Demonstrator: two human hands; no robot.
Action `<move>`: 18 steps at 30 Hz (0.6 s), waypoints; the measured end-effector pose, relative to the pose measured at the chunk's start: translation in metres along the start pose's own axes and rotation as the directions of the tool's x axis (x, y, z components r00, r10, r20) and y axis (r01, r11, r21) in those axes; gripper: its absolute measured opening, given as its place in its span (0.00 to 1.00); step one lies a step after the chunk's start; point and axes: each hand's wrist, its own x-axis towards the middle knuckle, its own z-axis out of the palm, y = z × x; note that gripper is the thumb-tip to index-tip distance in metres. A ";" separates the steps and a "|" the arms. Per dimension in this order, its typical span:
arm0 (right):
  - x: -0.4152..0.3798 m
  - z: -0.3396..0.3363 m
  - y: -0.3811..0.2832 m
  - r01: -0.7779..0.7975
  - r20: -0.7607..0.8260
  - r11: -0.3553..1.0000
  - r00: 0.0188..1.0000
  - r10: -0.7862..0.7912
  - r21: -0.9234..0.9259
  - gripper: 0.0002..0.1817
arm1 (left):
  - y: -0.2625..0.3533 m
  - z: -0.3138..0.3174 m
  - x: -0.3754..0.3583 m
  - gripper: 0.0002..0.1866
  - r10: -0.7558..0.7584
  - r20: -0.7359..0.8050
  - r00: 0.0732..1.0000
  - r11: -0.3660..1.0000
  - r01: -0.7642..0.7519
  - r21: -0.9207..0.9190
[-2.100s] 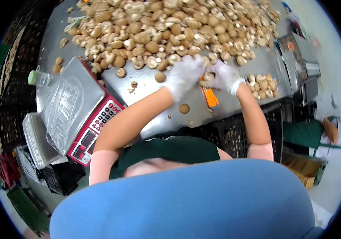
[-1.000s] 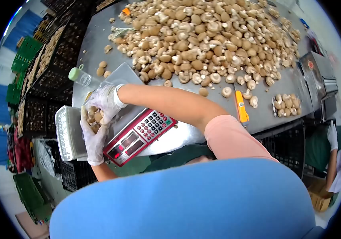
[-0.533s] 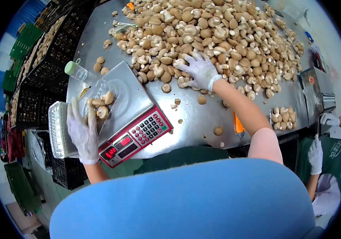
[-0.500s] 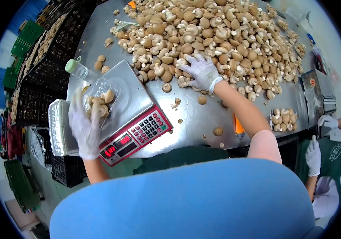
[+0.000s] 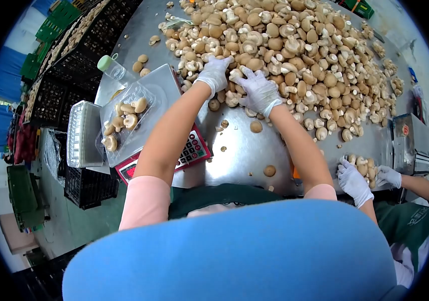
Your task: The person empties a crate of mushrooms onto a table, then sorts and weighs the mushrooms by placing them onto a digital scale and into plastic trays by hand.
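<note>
My left hand (image 5: 214, 75), in a white glove, rests at the near edge of a large pile of brown-capped mushrooms (image 5: 279, 42). Its fingers stretch out over the caps, partly hidden among them. Close beside it, my right hand (image 5: 259, 91), gloved too, lies on the pile with fingers spread, touching mushrooms. On the left stands a red and silver weighing scale (image 5: 163, 83). A clear plastic tray (image 5: 146, 93) with several mushrooms (image 5: 124, 116) sits on its plate; my left forearm crosses the scale's keypad and display.
Left of the scale are stacked clear trays (image 5: 84, 133) and a bottle with a green cap (image 5: 116, 70). Black crates (image 5: 69, 83) of mushrooms stand beyond. At right, a co-worker's gloved hands (image 5: 353, 183) hold a filled tray (image 5: 364, 168). Loose mushrooms (image 5: 256, 126) dot the steel table (image 5: 234, 163).
My left hand has left the tray on the scale and reached across to the pile beside my right hand. The co-worker's hands have moved onto the filled tray.
</note>
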 end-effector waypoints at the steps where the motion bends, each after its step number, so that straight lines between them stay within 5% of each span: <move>1: 0.003 -0.001 0.000 -0.003 -0.023 1.000 1.000 0.003 -0.003 0.32 | -0.002 0.002 0.002 0.38 0.042 -0.050 0.998 0.999 -0.044 -0.021; 5: 0.006 0.002 -0.003 -0.119 -0.047 0.982 0.991 0.127 0.150 0.34 | -0.005 0.003 -0.003 0.34 0.041 -0.084 0.996 0.985 -0.055 -0.162; 9: 0.012 0.002 -0.018 -0.226 -0.086 0.962 0.967 0.241 0.150 0.32 | -0.015 0.024 0.019 0.40 -0.045 0.024 0.999 0.972 0.049 -0.231; 13: 0.020 0.029 0.001 -0.085 -0.282 0.960 0.946 0.162 0.266 0.27 | -0.006 0.004 0.013 0.37 -0.139 0.070 0.988 0.943 0.154 -0.295; 14: 0.020 0.033 0.003 -0.167 -0.217 0.921 0.943 0.254 0.352 0.26 | -0.007 0.002 0.012 0.37 -0.140 0.069 0.988 0.942 0.155 -0.297; 18: 0.026 0.034 -0.001 -0.091 -0.306 0.810 0.897 0.319 0.579 0.27 | -0.038 0.025 0.023 0.39 -0.051 0.224 0.973 0.782 0.178 -0.597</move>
